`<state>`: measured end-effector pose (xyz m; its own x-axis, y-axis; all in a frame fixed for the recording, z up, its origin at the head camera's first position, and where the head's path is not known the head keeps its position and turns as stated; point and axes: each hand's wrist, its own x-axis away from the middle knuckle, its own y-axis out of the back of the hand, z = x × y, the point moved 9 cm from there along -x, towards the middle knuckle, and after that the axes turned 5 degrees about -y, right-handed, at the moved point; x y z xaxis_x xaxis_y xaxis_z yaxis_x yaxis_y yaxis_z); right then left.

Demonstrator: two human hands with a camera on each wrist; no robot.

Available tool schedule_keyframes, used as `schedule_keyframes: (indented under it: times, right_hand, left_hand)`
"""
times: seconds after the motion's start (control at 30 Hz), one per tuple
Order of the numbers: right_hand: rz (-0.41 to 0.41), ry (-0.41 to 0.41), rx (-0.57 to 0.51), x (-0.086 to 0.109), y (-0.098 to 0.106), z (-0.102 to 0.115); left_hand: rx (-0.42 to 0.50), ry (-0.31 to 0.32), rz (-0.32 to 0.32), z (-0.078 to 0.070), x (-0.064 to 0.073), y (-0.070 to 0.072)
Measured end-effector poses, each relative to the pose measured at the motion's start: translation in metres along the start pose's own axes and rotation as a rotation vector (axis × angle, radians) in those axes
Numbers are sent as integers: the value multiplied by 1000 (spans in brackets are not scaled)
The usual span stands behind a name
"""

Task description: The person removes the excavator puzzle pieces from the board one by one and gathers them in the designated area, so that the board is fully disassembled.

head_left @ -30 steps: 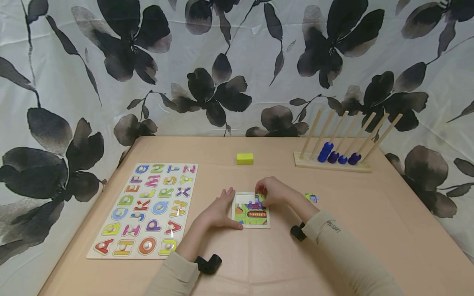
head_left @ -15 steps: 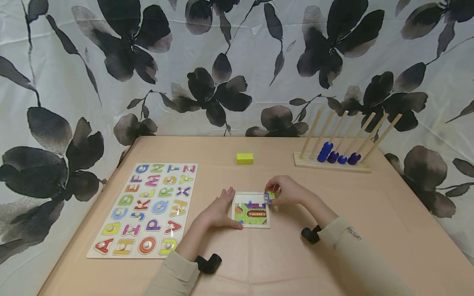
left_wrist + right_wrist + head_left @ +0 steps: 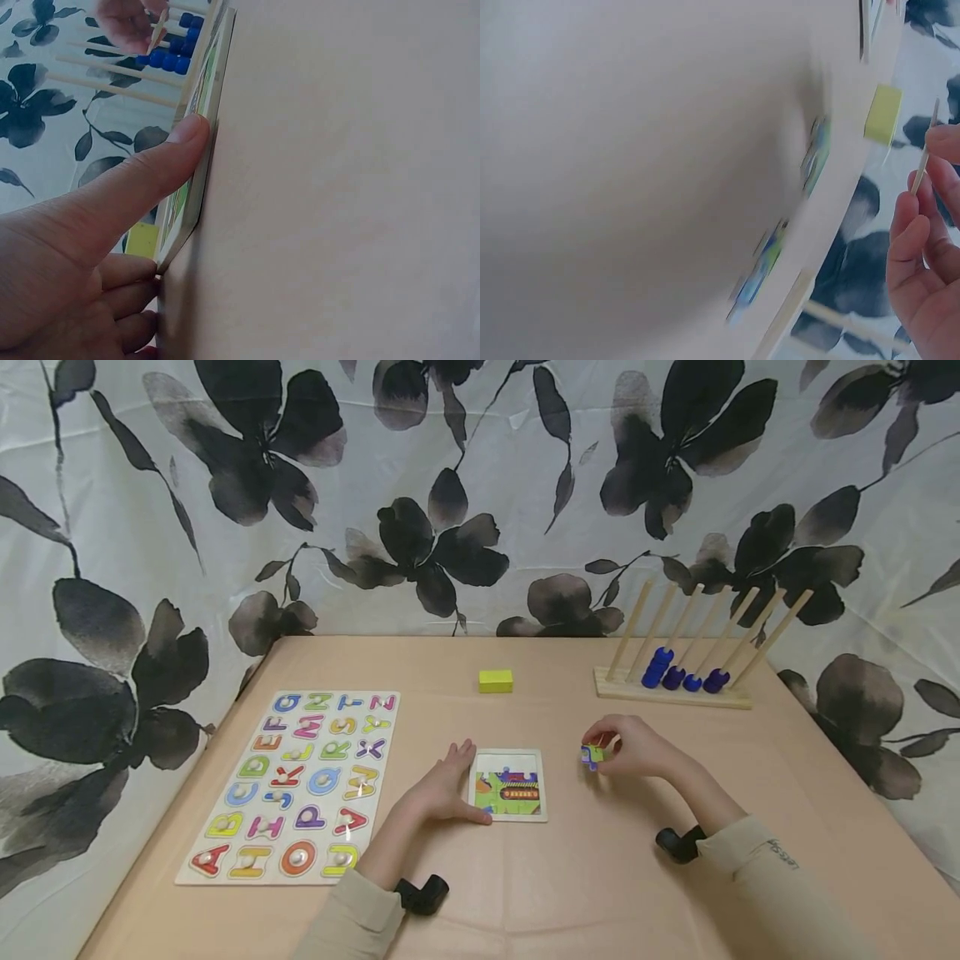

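A small framed jigsaw puzzle (image 3: 507,817) lies flat at the middle of the table, its lower part showing a tracked vehicle and its upper part bare white. My left hand (image 3: 444,787) rests at its left side, fingers extended and thumb across the near left corner; the left wrist view has the thumb (image 3: 169,157) lying over the frame's edge. To the right of the frame, my right hand (image 3: 633,747) pinches a green and purple jigsaw piece (image 3: 592,757) between thumb and fingers. That piece appears edge-on in the right wrist view, raised above the table.
Two loose jigsaw pieces, one bluish (image 3: 759,276) and one greenish (image 3: 817,156), lie on the table in the right wrist view. An alphabet board (image 3: 296,752) lies left, a yellow block (image 3: 496,682) behind the puzzle, and a pegged bead rack (image 3: 675,689) at back right.
My right hand has lifted the jigsaw piece off the frame's upper right and carried it rightward, tilting it. The left hand and the frame have stayed in place.
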<state>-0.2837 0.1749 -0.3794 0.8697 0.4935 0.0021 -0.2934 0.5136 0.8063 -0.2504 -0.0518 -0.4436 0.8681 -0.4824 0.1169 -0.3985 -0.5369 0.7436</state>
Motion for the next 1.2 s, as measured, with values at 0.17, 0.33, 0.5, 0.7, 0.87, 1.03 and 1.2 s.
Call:
schedule_keyframes:
  times: [0.17, 0.33, 0.5, 0.7, 0.87, 1.03, 1.2]
  right_hand:
    - [-7, -50, 9, 14, 8, -20]
    - [-11, -105, 5, 29, 17, -39]
    - [-16, -148, 17, 41, 27, -55]
    - [-35, -175, 40, 51, 37, -74]
    - [-28, -199, 32, 53, 38, -90]
    - [-9, -237, 40, 51, 37, -101]
    - [11, -245, 52, 49, 36, -104]
  left_hand:
    - [1, 3, -2, 1, 1, 1]
    - [6, 6, -5, 1, 1, 1]
    - [14, 2, -8, 0, 1, 1]
    - [10, -4, -8, 0, 1, 1]
    - [9, -1, -8, 0, 1, 1]
    - [12, -2, -9, 1, 1, 1]
    - [8, -3, -8, 1, 0, 1]
